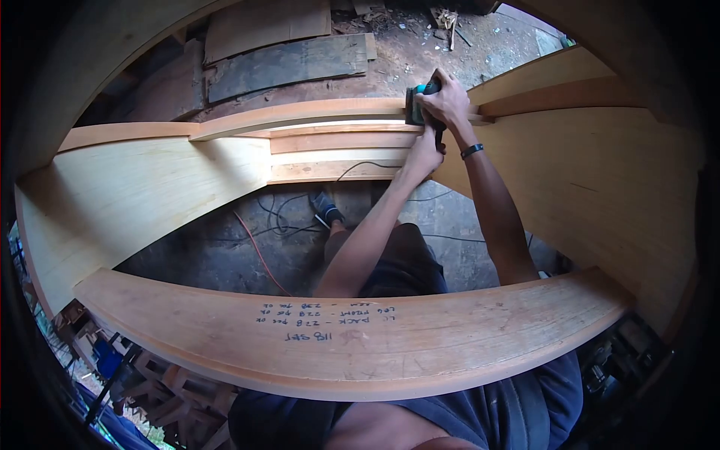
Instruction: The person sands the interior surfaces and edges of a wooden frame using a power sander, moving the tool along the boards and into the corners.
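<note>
Both my hands are on a dark power sander with a teal part, which stands against the far wooden rail near its right end. My left hand is wrapped round the sander's lower body. My right hand, with a dark band on its wrist, grips the sander's top from the right. A black cord runs near my left hand, across the lower slats. The sander's working face is hidden.
A near wooden board with handwriting crosses below my arms. Wide panels stand at left and right. An orange cable and black cables lie on the floor by my foot. Flat boards lie beyond the rail.
</note>
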Motion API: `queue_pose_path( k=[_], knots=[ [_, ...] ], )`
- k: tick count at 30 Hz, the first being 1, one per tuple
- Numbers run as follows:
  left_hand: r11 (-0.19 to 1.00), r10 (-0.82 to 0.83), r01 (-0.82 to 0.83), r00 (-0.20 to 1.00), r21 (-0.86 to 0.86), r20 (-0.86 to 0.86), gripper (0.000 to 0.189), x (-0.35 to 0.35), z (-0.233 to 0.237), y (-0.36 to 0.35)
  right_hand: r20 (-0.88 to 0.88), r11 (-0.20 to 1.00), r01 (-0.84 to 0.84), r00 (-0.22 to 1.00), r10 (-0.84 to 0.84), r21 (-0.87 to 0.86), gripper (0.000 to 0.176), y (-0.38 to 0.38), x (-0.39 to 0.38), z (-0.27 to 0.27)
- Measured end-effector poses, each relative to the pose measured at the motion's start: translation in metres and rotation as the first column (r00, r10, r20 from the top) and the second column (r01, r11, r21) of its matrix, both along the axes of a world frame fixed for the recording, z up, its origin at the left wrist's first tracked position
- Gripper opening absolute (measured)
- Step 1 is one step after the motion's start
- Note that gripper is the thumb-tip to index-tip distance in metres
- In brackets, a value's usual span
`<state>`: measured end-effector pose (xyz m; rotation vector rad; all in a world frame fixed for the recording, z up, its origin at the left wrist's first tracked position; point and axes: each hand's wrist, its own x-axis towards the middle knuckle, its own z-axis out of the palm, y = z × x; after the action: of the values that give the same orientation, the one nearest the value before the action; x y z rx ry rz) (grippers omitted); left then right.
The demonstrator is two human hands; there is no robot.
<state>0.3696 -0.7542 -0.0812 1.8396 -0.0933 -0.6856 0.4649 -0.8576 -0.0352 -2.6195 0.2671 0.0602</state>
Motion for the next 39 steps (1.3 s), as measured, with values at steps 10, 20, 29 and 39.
queue_pose_path(
  k=[10, 20, 29, 39],
  knots=[
    [0.998, -0.017, 0.013, 0.997, -0.064, -0.069, 0.104, 0.0, -0.01, 0.006, 0.016, 0.999, 0.043, 0.999, -0.044, 0.01, 0.062, 0.0, -0.001, -0.003],
    [1.0, -0.009, 0.008, 0.998, -0.01, -0.063, 0.096, -0.002, -0.006, 0.01, 0.013, 0.999, 0.033, 0.999, -0.033, -0.011, 0.055, 0.006, -0.003, -0.001],
    [1.0, -0.011, 0.013, 0.997, 0.019, -0.071, 0.103, -0.004, 0.002, 0.021, 0.035, 0.997, 0.069, 0.997, -0.068, -0.026, 0.055, 0.015, -0.006, -0.009],
    [0.998, -0.057, 0.056, 0.998, 0.018, 0.034, 0.101, -0.01, -0.002, -0.042, -0.125, 0.987, 0.144, 0.98, -0.152, -0.074, 0.05, -0.039, -0.008, 0.009]
  ],
)
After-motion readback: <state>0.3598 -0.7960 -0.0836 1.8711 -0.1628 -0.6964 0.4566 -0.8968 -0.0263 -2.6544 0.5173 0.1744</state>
